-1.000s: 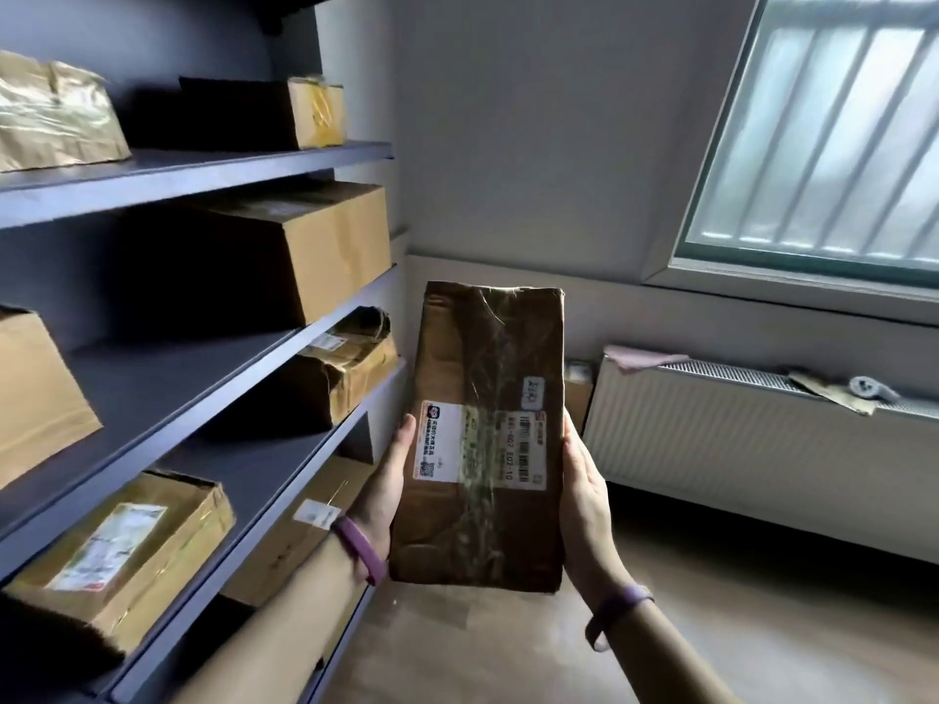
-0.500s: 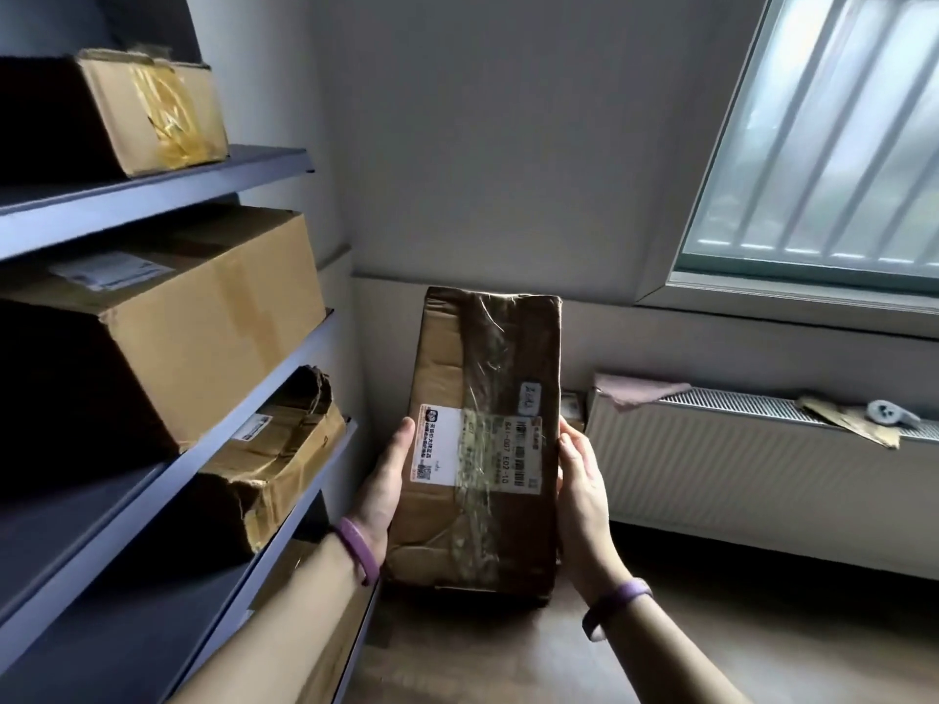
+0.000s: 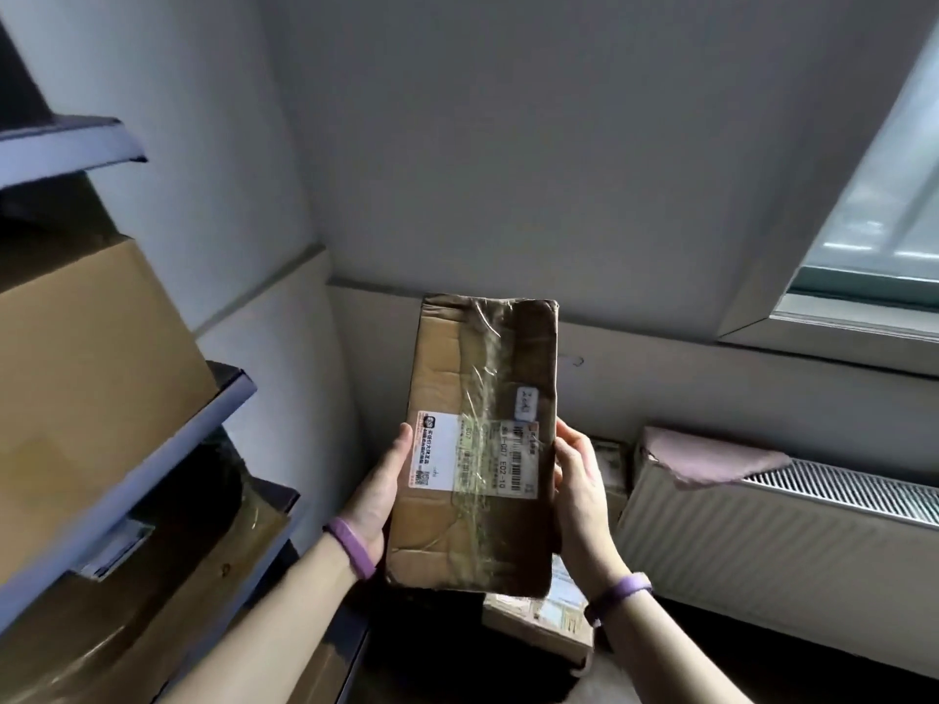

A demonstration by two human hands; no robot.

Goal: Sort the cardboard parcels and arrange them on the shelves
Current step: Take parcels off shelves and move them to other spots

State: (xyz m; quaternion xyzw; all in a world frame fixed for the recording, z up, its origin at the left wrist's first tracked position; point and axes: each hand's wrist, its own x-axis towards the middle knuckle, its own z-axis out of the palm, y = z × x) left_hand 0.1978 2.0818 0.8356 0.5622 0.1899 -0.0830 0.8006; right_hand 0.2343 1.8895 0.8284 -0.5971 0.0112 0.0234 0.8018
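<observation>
I hold a long, flat cardboard parcel [image 3: 482, 439] upright in front of me, wrapped in clear tape with a white shipping label across its middle. My left hand [image 3: 381, 490] grips its left edge, thumb on the front. My right hand [image 3: 579, 485] grips its right edge, fingers curled round the side. Both wrists wear purple bands. The grey shelves [image 3: 152, 459] stand to my left, with a large cardboard box [image 3: 86, 368] on the middle shelf and a crumpled parcel [image 3: 167, 576] on the one below.
A white radiator [image 3: 792, 546] runs along the right wall under a window [image 3: 884, 205], with a pink cloth [image 3: 711, 457] on its top. Another labelled parcel [image 3: 543, 622] lies on the floor below the held one, in the corner.
The view has swung right and closer to the corner, so the shelves slid left out of frame. The parcel stays upright between both hands; the floor parcel has come into sight.
</observation>
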